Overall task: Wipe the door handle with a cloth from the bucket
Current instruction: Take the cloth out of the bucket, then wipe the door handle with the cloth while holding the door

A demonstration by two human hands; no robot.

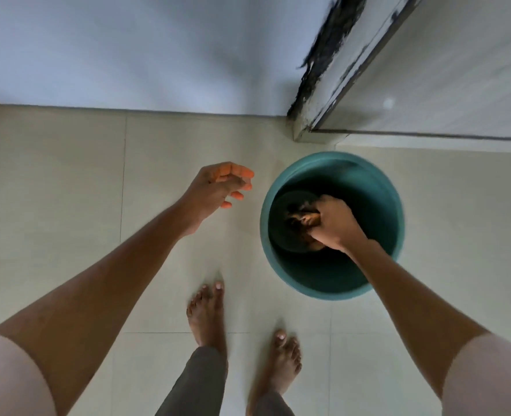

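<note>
A teal plastic bucket (332, 163) stands on the tiled floor below the door frame. My right hand (333, 225) reaches down inside it and is closed around a dark brownish cloth (297, 219) bunched at the bottom. My left hand (218, 186) hovers over the floor to the left of the bucket, fingers loosely spread, holding nothing. The door (458, 70) is at the upper right; no handle is in view.
A worn door frame (326, 85) with peeling dark paint rises at the upper right. A pale wall (128, 49) runs across the top. My bare feet (206, 313) stand on the beige floor tiles just below and left of the bucket.
</note>
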